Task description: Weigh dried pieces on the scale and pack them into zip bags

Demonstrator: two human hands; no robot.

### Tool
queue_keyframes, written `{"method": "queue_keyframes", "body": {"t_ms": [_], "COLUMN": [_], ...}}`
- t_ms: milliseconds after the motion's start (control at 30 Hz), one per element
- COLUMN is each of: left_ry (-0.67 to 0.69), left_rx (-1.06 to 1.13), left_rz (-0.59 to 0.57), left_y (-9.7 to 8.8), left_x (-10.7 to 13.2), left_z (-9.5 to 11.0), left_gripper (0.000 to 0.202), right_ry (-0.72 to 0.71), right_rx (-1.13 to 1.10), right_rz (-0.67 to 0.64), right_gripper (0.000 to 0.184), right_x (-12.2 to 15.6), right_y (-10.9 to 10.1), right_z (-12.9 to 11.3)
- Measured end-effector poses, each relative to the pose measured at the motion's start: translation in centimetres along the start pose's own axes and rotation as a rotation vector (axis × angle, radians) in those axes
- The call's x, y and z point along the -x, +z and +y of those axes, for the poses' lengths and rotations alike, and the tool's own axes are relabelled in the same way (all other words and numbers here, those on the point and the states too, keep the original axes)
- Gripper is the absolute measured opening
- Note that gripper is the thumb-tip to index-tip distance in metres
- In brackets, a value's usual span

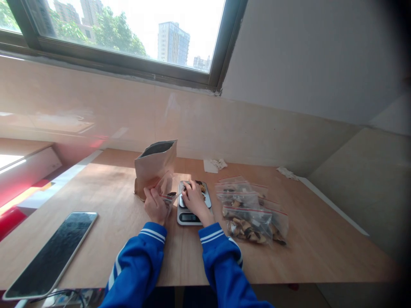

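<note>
Atop wooden table (105, 192) | left hand (155, 206) gripping zip bag (164, 185) | right hand (194, 199) curled on kitchen scale (189, 218)

Clear zip bag (165, 185), held upright, brown-black dried pieces (201, 187) heaped on digital kitchen scale (189, 217)

A dark-framed window (122, 42) runs along the top of the view, with trees and tower blocks under a bright sky outside. Below it sits a smooth beige wall (96, 98), meeting a paler grey wall (305, 55) on the right. Daylight falls across a light wooden tabletop (321, 256).
</note>
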State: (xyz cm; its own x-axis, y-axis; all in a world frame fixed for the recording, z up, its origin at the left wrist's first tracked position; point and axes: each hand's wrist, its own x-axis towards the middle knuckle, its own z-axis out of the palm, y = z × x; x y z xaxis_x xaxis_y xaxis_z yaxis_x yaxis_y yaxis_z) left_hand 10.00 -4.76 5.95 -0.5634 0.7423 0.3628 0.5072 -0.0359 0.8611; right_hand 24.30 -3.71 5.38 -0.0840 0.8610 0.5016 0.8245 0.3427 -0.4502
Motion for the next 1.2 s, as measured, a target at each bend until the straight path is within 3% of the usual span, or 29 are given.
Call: {"method": "queue_keyframes", "body": {"t_ms": [100, 267, 500, 667, 833, 1033, 1100, 1200], "left_ry": [-0.004, -0.008, 0.021, 0.061, 0.102, 0.152, 0.137, 0.109], "left_rx": [0.006, 0.071, 0.097, 0.075, 0.054, -0.011, -0.029, -0.054], "left_rz": [-0.013, 0.064, 0.043, 0.025, 0.005, -0.047, -0.080, -0.100], "left_y": [-0.1, 0.0, 0.1, 0.2, 0.2, 0.6, 0.6, 0.4], "left_x": [-0.1, -0.1, 0.0, 0.0, 0.0, 0.2, 0.2, 0.1], "left_z": [0.1, 0.3, -0.2, -0.5, -0.7, -1.2, -1.1, -0.9], "left_gripper": [0.043, 0.045, 0.044, 0.040, 0.039, 0.037, 0.035, 0.035], "right_ry": [-0.013, 0.064, 0.075, 0.087, 0.226, 0.321, 0.278, 0.188], "right_rx": [0.065, 0.050, 0.068, -0.040, -0.330, -0.751, -0.815, -0.838], "right_rz": [-0.033, -0.109, -0.125, 0.008, 0.234, 0.430, 0.377, 0.195], "right_gripper": [0.033, 0.021, 0.023, 0.027, 0.030, 0.038, 0.039, 0.035], "right_x": [-0.1, 0.1, 0.5, -0.1, -1.4, -3.0, -3.3, -3.5], "right_y": [0.2, -0.3, -0.3, -0.3, -0.7, -2.7, -3.1, -3.0], "right_z": [-0.1, -0.6, -0.4, 0.3, 1.0, -1.4, -2.9, -4.7]}}
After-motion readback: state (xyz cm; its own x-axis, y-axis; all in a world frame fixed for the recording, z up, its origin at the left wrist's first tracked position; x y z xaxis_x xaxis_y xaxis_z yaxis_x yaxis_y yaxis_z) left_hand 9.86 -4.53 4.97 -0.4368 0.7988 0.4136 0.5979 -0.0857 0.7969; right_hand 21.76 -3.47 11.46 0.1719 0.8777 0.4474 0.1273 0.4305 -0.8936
